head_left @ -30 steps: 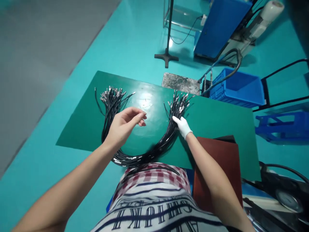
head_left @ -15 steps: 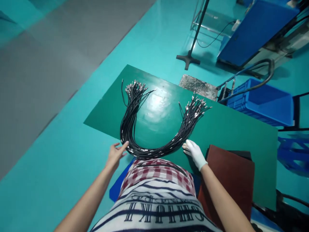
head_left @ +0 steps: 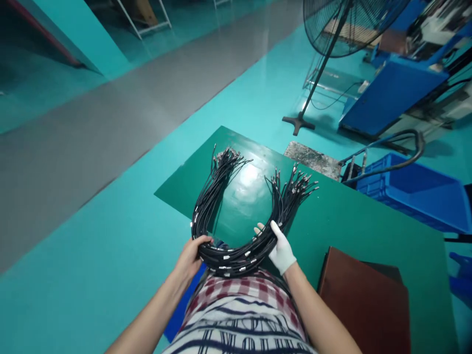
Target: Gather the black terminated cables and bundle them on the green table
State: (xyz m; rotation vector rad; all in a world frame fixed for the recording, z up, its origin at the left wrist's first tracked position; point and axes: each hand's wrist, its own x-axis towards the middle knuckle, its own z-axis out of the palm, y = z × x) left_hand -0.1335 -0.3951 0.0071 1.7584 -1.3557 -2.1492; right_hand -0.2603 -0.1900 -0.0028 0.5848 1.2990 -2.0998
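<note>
A thick bundle of black cables (head_left: 232,260) curves in a U across the near edge of the green table (head_left: 243,206). Small metal ends fan out at both tips, and white labels dot the bend. My bare left hand (head_left: 192,253) is wrapped round the left side of the bend, thumb on top. On the right side, my white-gloved right hand (head_left: 282,250) grips the bundle, its thumb above and fingertips showing past the inner edge. The bend looks raised off the table at my waist; the far tips lie toward the tabletop.
Reddish-brown boards (head_left: 365,300) lie on the table at the right. Beyond its far edge are a blue crate (head_left: 424,189), a cart handle (head_left: 418,142) and a standing fan (head_left: 332,29). A blue cabinet (head_left: 391,93) stands farther back.
Both hands have closed round the cable bundle, where before they were at its sides with fingers apart. The bundle's arms are drawn closer together. My view has tilted up, showing the fan.
</note>
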